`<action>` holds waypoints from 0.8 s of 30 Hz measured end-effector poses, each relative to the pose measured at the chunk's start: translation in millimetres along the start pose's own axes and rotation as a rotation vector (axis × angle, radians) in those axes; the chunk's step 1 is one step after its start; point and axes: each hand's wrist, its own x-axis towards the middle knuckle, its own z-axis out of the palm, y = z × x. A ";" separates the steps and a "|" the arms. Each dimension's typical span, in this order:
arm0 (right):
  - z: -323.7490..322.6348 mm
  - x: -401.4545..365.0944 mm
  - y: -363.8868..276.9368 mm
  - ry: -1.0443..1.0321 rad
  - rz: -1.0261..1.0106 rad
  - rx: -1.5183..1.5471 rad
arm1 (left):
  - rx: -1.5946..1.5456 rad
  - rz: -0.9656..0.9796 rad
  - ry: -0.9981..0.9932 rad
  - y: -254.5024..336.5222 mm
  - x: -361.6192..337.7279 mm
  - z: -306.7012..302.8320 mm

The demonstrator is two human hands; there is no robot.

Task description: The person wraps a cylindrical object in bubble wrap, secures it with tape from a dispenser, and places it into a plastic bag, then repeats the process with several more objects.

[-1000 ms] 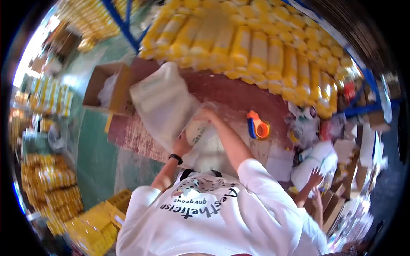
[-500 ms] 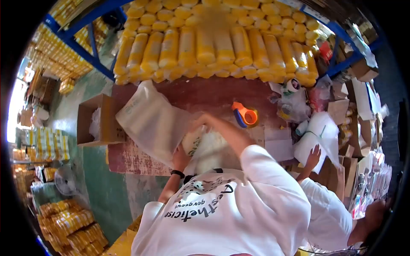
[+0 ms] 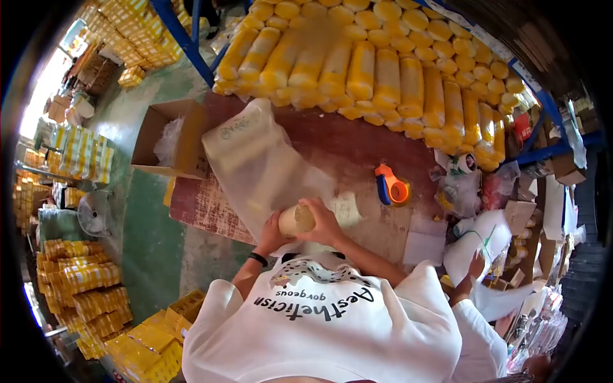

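My left hand point(image 3: 272, 236), with a black band at the wrist, wraps the left side of a short beige cylinder point(image 3: 295, 221). My right hand point(image 3: 324, 223) grips its other side, fingers curled over the top. The cylinder's round end faces up toward me, close to my shirt. Just beyond it a large translucent plastic bag point(image 3: 246, 156), with dark print at its far corner, lies spread on the reddish table point(image 3: 319, 143). A pale printed sheet point(image 3: 347, 209) rests to the right of my right hand.
An orange and blue tape dispenser point(image 3: 391, 186) sits right of centre. Yellow wrapped rolls point(image 3: 383, 76) are stacked along the back. At the left stands an open cardboard box point(image 3: 185, 140). Near a large white roll point(image 3: 476, 249) on the right is another person's hand point(image 3: 476, 263).
The view has turned, so the surroundings appear shifted right. My right hand has come back from over the bag and now holds the cylinder together with my left hand.
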 end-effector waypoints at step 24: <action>-115.1 -243.2 203.3 1.754 -0.031 1.877 | 0.132 -0.462 -0.175 -194.5 69.7 41.8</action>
